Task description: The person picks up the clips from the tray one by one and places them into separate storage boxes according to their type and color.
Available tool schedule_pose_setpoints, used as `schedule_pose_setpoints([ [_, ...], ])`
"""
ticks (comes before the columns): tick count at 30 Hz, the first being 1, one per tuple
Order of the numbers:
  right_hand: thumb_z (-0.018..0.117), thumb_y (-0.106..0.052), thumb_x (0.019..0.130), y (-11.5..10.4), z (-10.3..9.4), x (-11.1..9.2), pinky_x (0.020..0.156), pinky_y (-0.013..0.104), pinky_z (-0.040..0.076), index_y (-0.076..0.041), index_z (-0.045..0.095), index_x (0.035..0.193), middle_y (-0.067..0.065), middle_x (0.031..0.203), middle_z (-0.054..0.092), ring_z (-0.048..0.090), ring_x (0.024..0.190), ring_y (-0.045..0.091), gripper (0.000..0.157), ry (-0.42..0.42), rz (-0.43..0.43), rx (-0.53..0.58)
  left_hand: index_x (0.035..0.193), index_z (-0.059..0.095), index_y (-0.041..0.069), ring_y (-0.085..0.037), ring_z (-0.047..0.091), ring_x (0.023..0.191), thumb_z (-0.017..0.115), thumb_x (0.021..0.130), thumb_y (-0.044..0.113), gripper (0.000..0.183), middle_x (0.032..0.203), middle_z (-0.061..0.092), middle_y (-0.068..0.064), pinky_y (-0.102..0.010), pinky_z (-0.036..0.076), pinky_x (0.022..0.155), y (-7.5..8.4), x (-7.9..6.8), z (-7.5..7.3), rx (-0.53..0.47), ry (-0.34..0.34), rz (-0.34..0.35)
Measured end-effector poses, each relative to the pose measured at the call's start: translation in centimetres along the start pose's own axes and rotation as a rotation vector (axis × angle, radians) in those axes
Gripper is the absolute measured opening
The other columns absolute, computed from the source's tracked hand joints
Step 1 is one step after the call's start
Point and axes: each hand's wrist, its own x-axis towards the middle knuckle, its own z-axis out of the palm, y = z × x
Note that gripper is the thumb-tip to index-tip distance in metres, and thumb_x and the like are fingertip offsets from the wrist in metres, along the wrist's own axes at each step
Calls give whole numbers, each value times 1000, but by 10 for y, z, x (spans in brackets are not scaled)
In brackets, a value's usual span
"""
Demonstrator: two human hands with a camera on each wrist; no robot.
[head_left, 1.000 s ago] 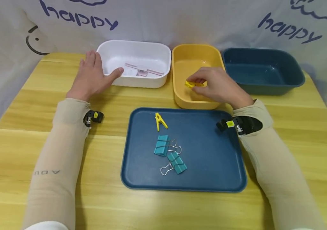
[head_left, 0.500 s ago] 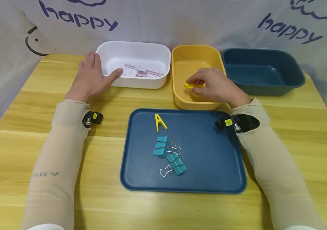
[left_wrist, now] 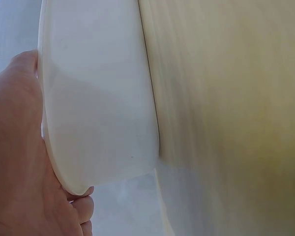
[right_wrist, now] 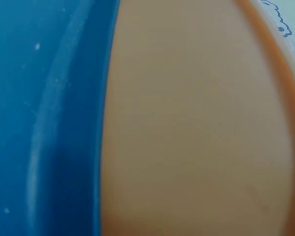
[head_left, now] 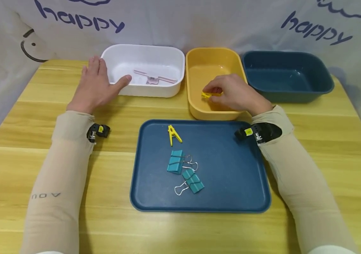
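Observation:
My left hand [head_left: 92, 84] rests on the left end of the white bin [head_left: 150, 91], thumb over its front rim and fingers straight along the side. In the left wrist view the palm lies against the rim of this bin [left_wrist: 96, 98]. Inside the yellow bin [head_left: 213, 115], my right hand [head_left: 235, 92] pinches a small yellow clothespin [head_left: 206, 95] between thumb and fingers. Another yellow clothespin [head_left: 174, 134] lies on the blue tray [head_left: 231, 176], above two teal binder clips [head_left: 175, 162] with wire handles. The right wrist view leaves the right hand out.
A pale pink clip [head_left: 153, 78] lies in the white bin. At the back right stands a dark teal bin [head_left: 288, 97]. The yellow bin's front wall [right_wrist: 187, 123] rises right behind the tray's rim [right_wrist: 105, 98]. A white cloth with writing [head_left: 205, 21] hangs behind the wooden table [head_left: 104, 211].
The whole scene has shifted slightly left in the head view. Both hands keep their places, the right one still pinching the clothespin in the yellow bin.

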Motion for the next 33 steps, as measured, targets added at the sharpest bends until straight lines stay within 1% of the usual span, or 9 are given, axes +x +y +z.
schedule_pose_setpoints([
  [6, 68, -14, 98, 6, 3, 4, 105, 46, 53, -7, 72, 130, 15, 127, 73, 63, 113, 30, 33, 2, -28, -24, 160, -14, -6, -40, -19, 161, 25, 95, 82, 117, 170, -22, -23, -54, -12, 134, 1, 0, 1, -1, -3, 4],
  [8, 68, -15, 98, 7, 4, 4, 104, 45, 53, -7, 72, 130, 14, 127, 73, 62, 111, 29, 33, -2, -25, -29, 160, -14, -6, -40, -19, 161, 25, 95, 82, 117, 170, -22, -23, -54, -12, 134, 2, 0, 1, 0, -3, 5],
  [13, 68, -15, 98, 9, 5, 5, 107, 46, 52, -7, 71, 131, 13, 129, 72, 61, 114, 29, 34, -27, 1, -30, 160, -14, -6, -40, -18, 161, 25, 95, 83, 117, 170, -22, -23, -54, -12, 134, 3, 0, 1, 4, -4, 4],
  [17, 67, -14, 98, 9, 6, 5, 108, 47, 52, -7, 71, 131, 14, 128, 72, 62, 115, 30, 34, -46, -4, -40, 160, -15, -5, -39, -20, 161, 25, 95, 82, 116, 170, -23, -22, -54, -12, 134, 3, 0, 1, -1, -8, -1],
  [22, 68, -14, 98, 8, 6, 5, 106, 46, 54, -7, 71, 130, 15, 126, 73, 64, 112, 30, 32, -61, -10, -25, 160, -15, -5, -38, -21, 161, 25, 95, 82, 116, 170, -23, -21, -54, -12, 134, 1, 0, 1, -9, -8, 1],
  [33, 67, -15, 100, 8, 6, 8, 107, 47, 54, -7, 70, 132, 15, 128, 72, 63, 114, 30, 34, -72, -15, -28, 160, -15, -5, -38, -21, 161, 26, 95, 82, 116, 170, -22, -22, -54, -12, 134, -1, 0, 0, -10, -5, -3],
])
